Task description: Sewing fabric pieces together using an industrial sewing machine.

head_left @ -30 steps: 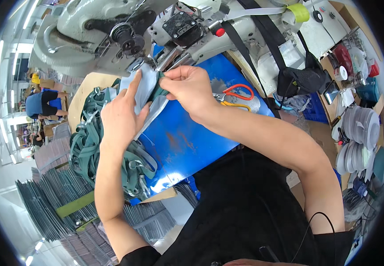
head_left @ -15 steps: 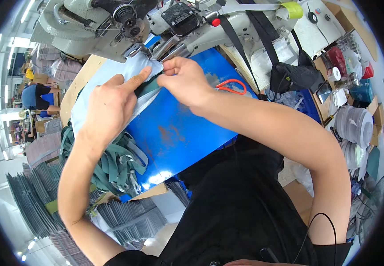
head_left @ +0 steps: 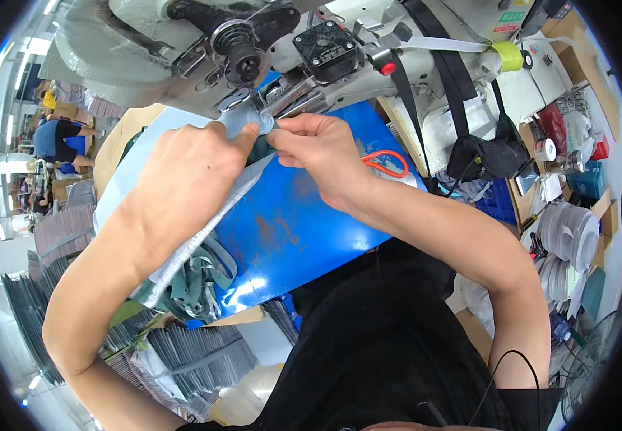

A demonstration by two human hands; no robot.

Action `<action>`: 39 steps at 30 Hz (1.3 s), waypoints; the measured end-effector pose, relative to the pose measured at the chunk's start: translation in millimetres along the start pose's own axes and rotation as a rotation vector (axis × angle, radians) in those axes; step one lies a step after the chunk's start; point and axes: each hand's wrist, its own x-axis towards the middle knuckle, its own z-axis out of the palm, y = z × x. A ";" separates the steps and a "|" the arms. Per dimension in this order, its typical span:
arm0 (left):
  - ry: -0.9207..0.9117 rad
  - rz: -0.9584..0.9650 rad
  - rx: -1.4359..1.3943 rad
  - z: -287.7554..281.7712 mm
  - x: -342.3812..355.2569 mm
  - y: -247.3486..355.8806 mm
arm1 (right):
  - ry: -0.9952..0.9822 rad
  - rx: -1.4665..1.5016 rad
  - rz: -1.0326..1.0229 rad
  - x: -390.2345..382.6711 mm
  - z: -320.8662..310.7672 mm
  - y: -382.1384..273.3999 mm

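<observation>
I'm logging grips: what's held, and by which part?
Right hand pinches at the edge of the pale blue cloth, beside green fabric; exact layers hidden. Left hand lies on the cloth.

You can read no lettering or number with certainty from here; only the places that carry markings can be told. Between one and two o'clock, near the rim of your view, a green label point(head_left: 511, 16) sits on the pale machine housing point(head_left: 469, 20), with a red label point(head_left: 505, 29) just below it; both bear fine pale print, too small for you to make out. Close to two o'clock, beyond those labels, a dark box point(head_left: 543, 16) shows small red marks, too blurred for you to tell as figures. At twelve o'clock, your black square cover point(head_left: 327, 49) has faint pale marks near its middle, likewise illegible.
</observation>
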 end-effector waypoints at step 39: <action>0.745 -0.617 -1.090 117.2 29.0 87.9 | -0.003 -0.692 -0.525 -43.0 -36.5 -3.4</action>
